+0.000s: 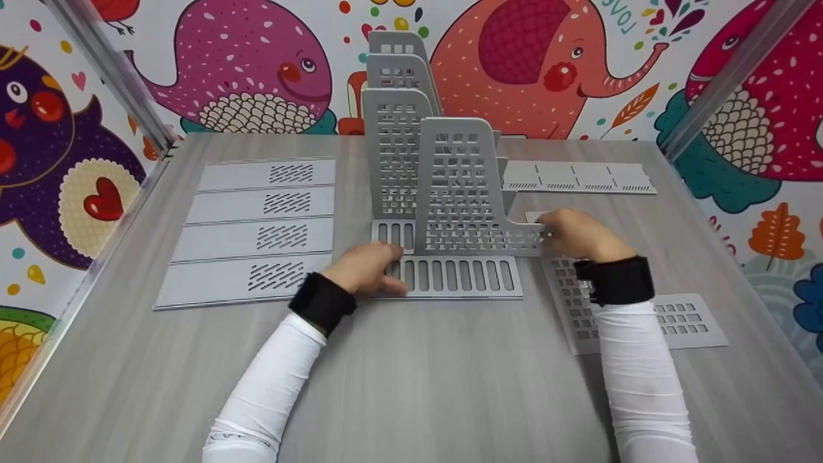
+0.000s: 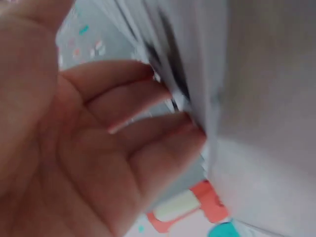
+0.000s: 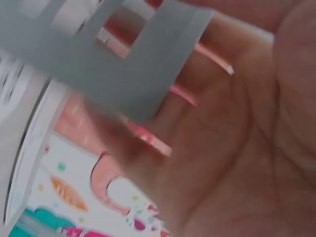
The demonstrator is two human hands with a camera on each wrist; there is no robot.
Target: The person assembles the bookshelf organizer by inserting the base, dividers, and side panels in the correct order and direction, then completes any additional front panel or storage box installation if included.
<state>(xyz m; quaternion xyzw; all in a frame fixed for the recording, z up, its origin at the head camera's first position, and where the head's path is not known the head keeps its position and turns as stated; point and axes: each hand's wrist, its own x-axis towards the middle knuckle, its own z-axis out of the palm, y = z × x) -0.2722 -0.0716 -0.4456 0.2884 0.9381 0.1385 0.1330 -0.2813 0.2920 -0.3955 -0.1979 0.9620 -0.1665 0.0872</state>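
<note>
Fingers (image 1: 550, 225) of the right hand (image 1: 578, 235) pinch the low end of a gray perforated panel (image 1: 460, 193) at the center of the head view. Upright, its long axis vertical, the panel points its short toe toward the frame's right. Three similar panels (image 1: 395, 103) stand behind it, upper left, while a slotted piece (image 1: 463, 296) runs left to right below. Four pale boards (image 1: 218, 238) line the left; a pale strip (image 1: 578, 177) lies at upper right, its left end hidden by the standing panel. An L-shaped panel (image 1: 584, 302) lies flat at right, partly covered by the right cuff (image 1: 617, 281) and sleeve. Both forearms rise from the bottom edge, leaning inward — the left hand (image 1: 363, 267) at the slotted piece's left end, thumb spread.

From the left wrist, the palm fills the left side, fingers loosely extended, tips touching a blurred pale edge; which piece it belongs to cannot be told.

At the right wrist, the gray panel's end slants in from upper left, its corner toward the palm — fingers passing behind it.
</note>
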